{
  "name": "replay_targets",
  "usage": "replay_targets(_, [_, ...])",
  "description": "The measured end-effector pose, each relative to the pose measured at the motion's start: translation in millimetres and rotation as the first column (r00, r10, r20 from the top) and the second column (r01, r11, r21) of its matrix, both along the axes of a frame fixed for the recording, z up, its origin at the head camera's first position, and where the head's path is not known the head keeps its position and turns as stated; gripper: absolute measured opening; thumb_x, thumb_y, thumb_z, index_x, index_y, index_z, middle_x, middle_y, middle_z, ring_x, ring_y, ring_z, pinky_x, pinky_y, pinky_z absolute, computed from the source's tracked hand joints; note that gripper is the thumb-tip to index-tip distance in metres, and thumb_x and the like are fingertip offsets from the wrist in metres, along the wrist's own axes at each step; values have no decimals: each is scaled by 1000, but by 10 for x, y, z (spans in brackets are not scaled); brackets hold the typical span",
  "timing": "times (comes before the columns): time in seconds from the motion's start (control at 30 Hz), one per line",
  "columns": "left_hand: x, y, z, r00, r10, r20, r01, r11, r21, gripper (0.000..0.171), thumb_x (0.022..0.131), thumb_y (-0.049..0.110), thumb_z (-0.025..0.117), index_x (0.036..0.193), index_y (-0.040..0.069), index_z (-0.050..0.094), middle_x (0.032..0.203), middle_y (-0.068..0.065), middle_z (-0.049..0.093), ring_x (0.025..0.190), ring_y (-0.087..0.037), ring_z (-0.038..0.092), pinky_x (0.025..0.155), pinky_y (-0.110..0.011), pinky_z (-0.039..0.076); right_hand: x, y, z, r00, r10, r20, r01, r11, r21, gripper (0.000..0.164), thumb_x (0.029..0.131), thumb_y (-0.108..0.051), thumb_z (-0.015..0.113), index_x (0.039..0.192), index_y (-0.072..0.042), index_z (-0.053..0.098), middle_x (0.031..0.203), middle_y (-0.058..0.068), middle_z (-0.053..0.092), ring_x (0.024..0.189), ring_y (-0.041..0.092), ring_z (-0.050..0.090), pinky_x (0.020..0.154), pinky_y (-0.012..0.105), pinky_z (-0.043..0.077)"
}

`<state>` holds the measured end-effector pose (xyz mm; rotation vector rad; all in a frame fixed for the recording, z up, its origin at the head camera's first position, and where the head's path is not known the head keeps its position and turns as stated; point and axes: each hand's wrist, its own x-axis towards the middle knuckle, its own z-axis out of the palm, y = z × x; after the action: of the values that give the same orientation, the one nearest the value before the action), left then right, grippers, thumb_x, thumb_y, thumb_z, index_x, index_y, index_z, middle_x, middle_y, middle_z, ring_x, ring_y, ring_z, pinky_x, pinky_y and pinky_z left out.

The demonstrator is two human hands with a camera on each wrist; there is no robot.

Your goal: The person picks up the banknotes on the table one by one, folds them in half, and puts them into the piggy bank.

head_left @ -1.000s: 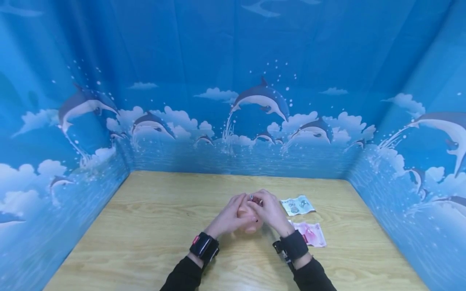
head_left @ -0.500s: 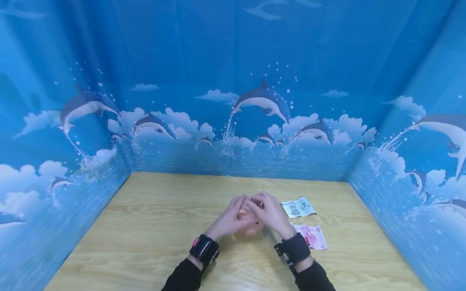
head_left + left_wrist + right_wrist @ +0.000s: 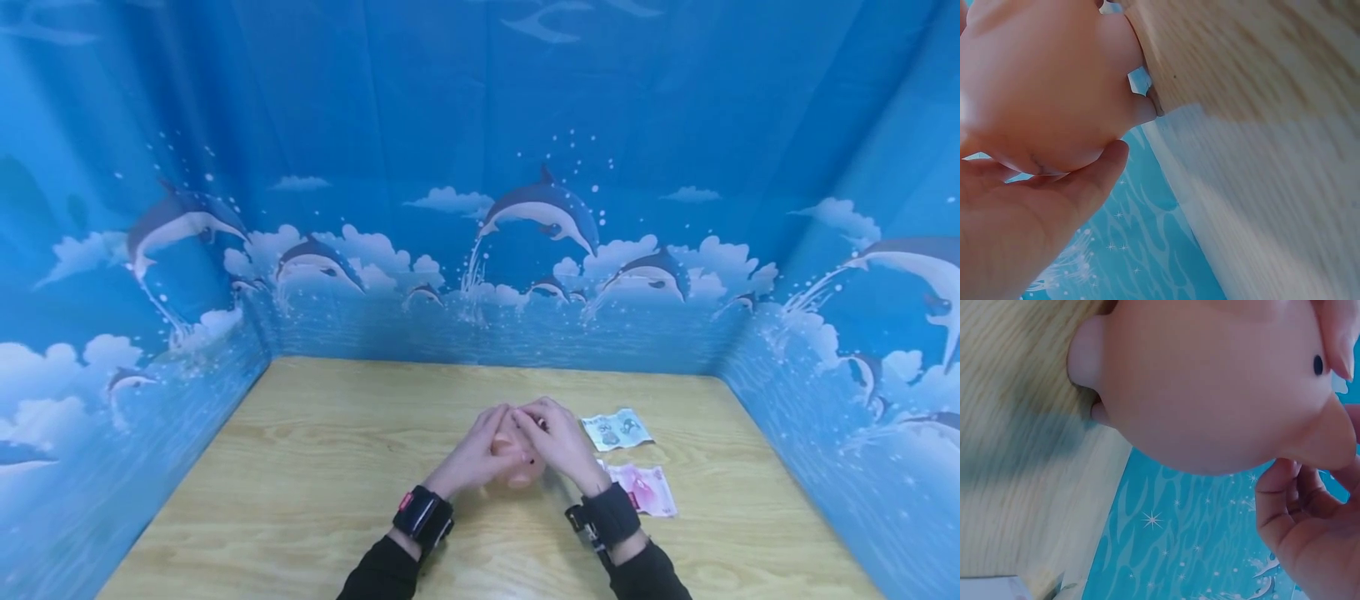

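Note:
A pink-orange piggy bank (image 3: pixel 519 475) with a black eye, ears and stubby feet stands on the table between both hands. My left hand (image 3: pixel 474 450) holds its side, with the thumb across it; in the left wrist view, fingers (image 3: pixel 1100 178) lie against the rounded body (image 3: pixel 1047 87). At its top, my right hand (image 3: pixel 558 435) has the thumb and index finger pinched together, where a small pale thing showed earlier and is now mostly hidden. The right wrist view shows curled fingers (image 3: pixel 1279 494) right at the ear (image 3: pixel 1329 437).
A greenish banknote (image 3: pixel 617 430) lies to the right on the wooden table (image 3: pixel 337 450). Nearer me is a pink banknote (image 3: pixel 651 490), partly covered by the right wrist. A blue dolphin-print curtain (image 3: pixel 420 208) encloses the back and sides.
My right fingertips have sunk closer to the top of the piggy bank, and the small pale thing at them has dropped mostly out of sight. The left hand keeps its hold.

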<state>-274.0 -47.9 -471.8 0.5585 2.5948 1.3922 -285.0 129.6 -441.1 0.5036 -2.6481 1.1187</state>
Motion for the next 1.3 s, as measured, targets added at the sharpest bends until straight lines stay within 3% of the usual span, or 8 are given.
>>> replay_targets(0.17, [-1,-9,-8,1000,-6,-19,6,1000,-1,99,85,56,68,158,14,16,164,-14,14,145,-38,29,111,-66,30,-2,-31,-17,1000,2,-10,-3,999,-36,18,93,-21,67,105,-10,74,90,-1,65,76,9,56,66,23,51])
replay_targets(0.47, [-4,8,-9,1000,-15,-18,14,1000,-14,100,84,58,68,158,16,15,164,-12,13,146,-37,27,111,-67,30,2,-59,-87,996,-66,-53,62,996,-67,13,87,-15,74,99,-11,75,88,0,68,75,9,59,66,22,53])
replay_targets(0.83, [-19,4,-44,1000,-9,-26,9,1000,-9,99,85,60,66,158,16,15,164,-11,13,146,-37,27,111,-66,31,-3,-25,-75,996,-46,-75,42,998,-45,14,86,-12,73,100,-12,77,87,-2,69,71,6,57,62,20,51])
replay_targets(1.3, [-24,1,-48,1000,-5,-24,5,1000,9,101,84,59,68,158,17,15,165,-10,14,145,-37,30,112,-65,30,13,-68,-100,988,-91,-124,84,994,-66,12,84,-10,75,95,-11,76,84,-2,69,72,7,59,63,19,53])
